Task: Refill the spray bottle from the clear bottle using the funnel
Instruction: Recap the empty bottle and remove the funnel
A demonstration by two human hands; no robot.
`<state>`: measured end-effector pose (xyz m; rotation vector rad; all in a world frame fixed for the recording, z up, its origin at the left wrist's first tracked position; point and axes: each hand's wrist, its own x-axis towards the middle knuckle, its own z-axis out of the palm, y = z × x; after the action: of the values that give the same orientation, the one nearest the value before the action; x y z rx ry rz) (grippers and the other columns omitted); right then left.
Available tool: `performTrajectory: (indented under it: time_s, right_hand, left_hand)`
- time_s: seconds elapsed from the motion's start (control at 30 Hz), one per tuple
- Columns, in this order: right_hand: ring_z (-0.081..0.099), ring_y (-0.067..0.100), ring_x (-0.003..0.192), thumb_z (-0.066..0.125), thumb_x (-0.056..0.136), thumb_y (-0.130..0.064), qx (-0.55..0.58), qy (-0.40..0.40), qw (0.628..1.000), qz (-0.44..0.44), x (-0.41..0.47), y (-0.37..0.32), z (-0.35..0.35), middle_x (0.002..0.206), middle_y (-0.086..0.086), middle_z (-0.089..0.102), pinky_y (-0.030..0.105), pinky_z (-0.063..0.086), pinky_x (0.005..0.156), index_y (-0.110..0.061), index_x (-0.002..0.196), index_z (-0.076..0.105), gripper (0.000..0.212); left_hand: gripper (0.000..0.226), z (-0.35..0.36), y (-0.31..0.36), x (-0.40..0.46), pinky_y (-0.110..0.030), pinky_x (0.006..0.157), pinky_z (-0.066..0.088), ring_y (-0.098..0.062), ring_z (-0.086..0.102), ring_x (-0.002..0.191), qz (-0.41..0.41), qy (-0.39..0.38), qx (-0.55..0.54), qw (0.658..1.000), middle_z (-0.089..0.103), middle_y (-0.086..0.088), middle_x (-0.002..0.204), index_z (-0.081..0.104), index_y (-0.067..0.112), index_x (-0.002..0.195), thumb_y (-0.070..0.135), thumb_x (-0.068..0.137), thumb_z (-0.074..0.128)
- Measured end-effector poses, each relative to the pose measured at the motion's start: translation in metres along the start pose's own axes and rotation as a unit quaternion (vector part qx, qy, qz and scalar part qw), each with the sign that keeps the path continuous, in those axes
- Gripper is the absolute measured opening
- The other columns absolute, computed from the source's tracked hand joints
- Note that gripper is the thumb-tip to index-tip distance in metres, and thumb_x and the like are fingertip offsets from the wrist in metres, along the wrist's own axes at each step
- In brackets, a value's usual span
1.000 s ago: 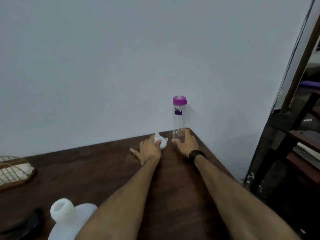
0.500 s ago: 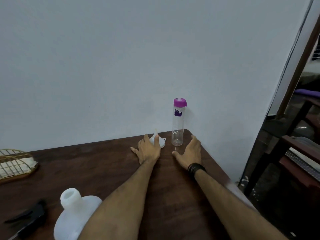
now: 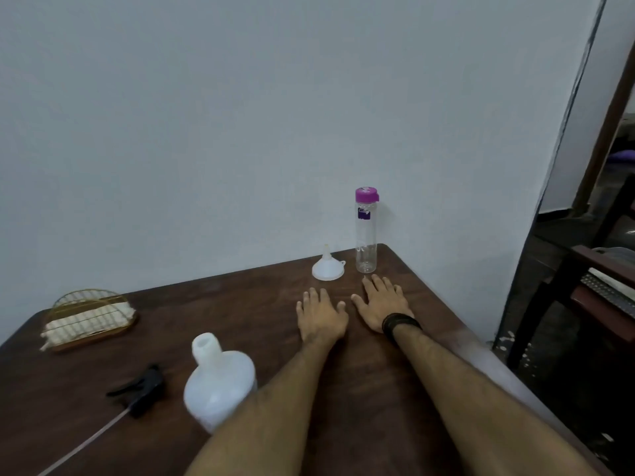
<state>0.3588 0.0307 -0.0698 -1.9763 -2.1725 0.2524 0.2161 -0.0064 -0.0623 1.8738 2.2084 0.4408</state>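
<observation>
A clear bottle (image 3: 366, 231) with a purple cap stands upright at the table's far right corner. Just left of it a white funnel (image 3: 327, 267) rests mouth-down, spout up. The white spray bottle (image 3: 218, 383) stands uncapped at the near left, partly behind my left forearm. Its black spray head (image 3: 141, 389) with a long tube lies on the table to its left. My left hand (image 3: 321, 316) lies flat, fingers spread, a short way in front of the funnel. My right hand (image 3: 381, 304), with a black wristband, lies flat just in front of the clear bottle. Neither hand holds anything.
A gold wire holder (image 3: 87, 319) with white napkins sits at the far left of the dark wooden table (image 3: 240, 304). A plain wall backs the table. The table's right edge drops off beside a dark doorway with wooden furniture (image 3: 598, 286).
Both hands have let go of the funnel and the clear bottle and drawn back toward me, flat on the table. The view has tilted down, showing more of the spray bottle and spray head.
</observation>
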Motion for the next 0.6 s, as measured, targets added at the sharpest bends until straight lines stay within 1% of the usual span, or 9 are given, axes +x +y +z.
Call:
performTrajectory:
  time_s: [0.07,0.17,0.23,0.33,0.37,0.43,0.5,0.53,0.6]
  right_hand:
    - [0.009,0.026,0.155,0.023,0.102,-0.057,-0.010,-0.007,1.000,0.010,-0.003,-0.001,-0.003,0.168,0.005,0.012,0.045,0.007,0.124,-0.021,0.160,0.018,0.068]
    - [0.019,0.029,0.153,0.023,0.104,-0.051,-0.036,0.001,0.999,0.029,-0.015,-0.012,-0.005,0.166,0.011,0.019,0.049,0.016,0.122,-0.017,0.159,0.022,0.064]
    - [0.021,0.032,0.151,0.023,0.106,-0.044,-0.048,-0.006,0.998,0.038,-0.029,-0.027,-0.005,0.164,0.016,0.021,0.051,0.019,0.121,-0.013,0.157,0.024,0.060]
    - [0.019,0.036,0.151,0.026,0.106,-0.039,-0.027,-0.026,0.999,0.028,-0.050,-0.046,0.000,0.163,0.020,0.020,0.053,0.016,0.121,-0.013,0.155,0.029,0.055]
    - [0.020,0.036,0.150,0.027,0.106,-0.038,-0.019,-0.027,0.999,0.016,-0.056,-0.050,0.001,0.162,0.020,0.023,0.054,0.017,0.120,-0.014,0.153,0.033,0.053]
    - [0.030,0.035,0.146,0.031,0.105,-0.036,-0.012,-0.019,1.000,-0.009,-0.069,-0.058,0.002,0.157,0.017,0.034,0.055,0.023,0.118,-0.015,0.145,0.042,0.047]
    - [0.041,0.032,0.138,0.039,0.103,-0.036,0.009,0.000,0.999,-0.032,-0.082,-0.067,0.000,0.148,0.012,0.047,0.053,0.031,0.114,-0.015,0.140,0.047,0.043]
    - [0.045,0.030,0.135,0.044,0.102,-0.036,0.031,0.009,0.999,-0.040,-0.089,-0.072,-0.002,0.144,0.011,0.050,0.051,0.033,0.112,-0.015,0.139,0.048,0.043]
    - [0.050,0.029,0.130,0.050,0.100,-0.038,0.084,0.027,0.995,-0.047,-0.100,-0.083,-0.004,0.139,0.009,0.054,0.046,0.039,0.106,-0.017,0.139,0.049,0.044]
  left_hand:
    - [0.067,-0.004,-0.001,-0.025,-0.044,0.126,0.006,-0.027,0.007,0.156,0.018,-0.019,0.008,1.000,0.011,-0.013,0.168,0.021,0.012,0.159,0.047,0.104,0.032]
    - [0.066,-0.006,-0.007,-0.063,-0.044,0.126,0.008,-0.029,0.009,0.155,0.051,-0.021,0.024,0.998,0.014,-0.015,0.167,0.021,0.009,0.159,0.046,0.105,0.029]
    - [0.065,-0.007,-0.014,-0.087,-0.044,0.126,0.011,-0.030,0.015,0.154,0.080,-0.008,0.032,0.996,0.019,-0.017,0.166,0.026,0.008,0.157,0.046,0.105,0.029]
    - [0.061,-0.010,-0.026,-0.113,-0.043,0.125,0.017,-0.030,0.025,0.151,0.113,0.010,0.018,0.993,0.030,-0.019,0.161,0.038,0.007,0.151,0.045,0.104,0.036]
    - [0.058,-0.012,-0.030,-0.119,-0.042,0.124,0.019,-0.031,0.027,0.150,0.127,0.010,0.010,0.992,0.033,-0.019,0.160,0.041,0.007,0.148,0.043,0.103,0.038]
    - [0.053,-0.019,-0.038,-0.132,-0.042,0.122,0.024,-0.031,0.033,0.147,0.156,0.000,0.000,0.988,0.039,-0.018,0.156,0.046,0.007,0.144,0.039,0.103,0.043]
    - [0.048,-0.029,-0.047,-0.145,-0.041,0.113,0.037,-0.030,0.046,0.136,0.180,0.003,0.006,0.984,0.052,-0.015,0.144,0.053,0.007,0.137,0.038,0.101,0.048]
    - [0.043,-0.034,-0.052,-0.152,-0.040,0.104,0.043,-0.028,0.053,0.126,0.192,0.019,0.014,0.981,0.058,-0.012,0.133,0.056,0.009,0.131,0.037,0.099,0.050]
    - [0.031,-0.048,-0.061,-0.166,-0.039,0.092,0.049,-0.025,0.057,0.110,0.235,0.066,0.037,0.969,0.064,-0.008,0.118,0.061,0.011,0.121,0.030,0.097,0.053]
